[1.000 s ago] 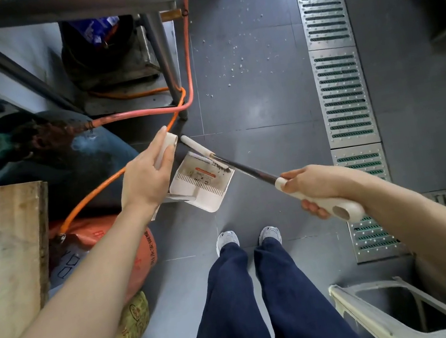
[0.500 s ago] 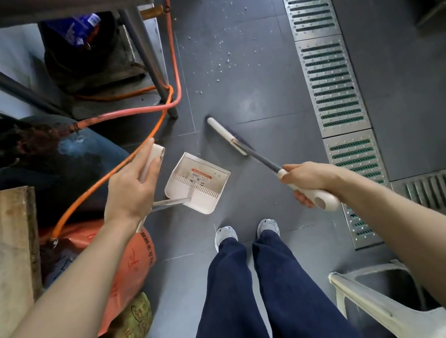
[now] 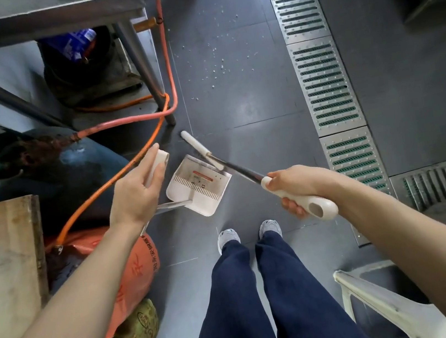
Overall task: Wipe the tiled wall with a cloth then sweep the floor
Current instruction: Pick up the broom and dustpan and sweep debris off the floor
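My left hand [image 3: 135,193] grips the white top of a long dustpan handle, and the white dustpan [image 3: 198,187] sits on the dark floor just ahead of my feet. My right hand [image 3: 298,186] grips the white handle of a broom [image 3: 208,156], whose dark shaft runs up-left to a white head lying over the dustpan's far edge. White crumbs [image 3: 215,65] are scattered on the grey floor tiles beyond the dustpan. No cloth or tiled wall shows.
A steel table leg [image 3: 144,73] and orange hoses [image 3: 127,119] stand left of the crumbs. A blue gas cylinder [image 3: 41,164], wooden board [image 3: 4,265] and orange sack [image 3: 133,272] crowd the left. A metal drain grate [image 3: 319,67] runs along the right; a white plastic chair [image 3: 380,301] sits bottom right.
The broom head has swung back left and now lies across the dustpan's far edge. The view has tilted a little, and both hands keep their grips.
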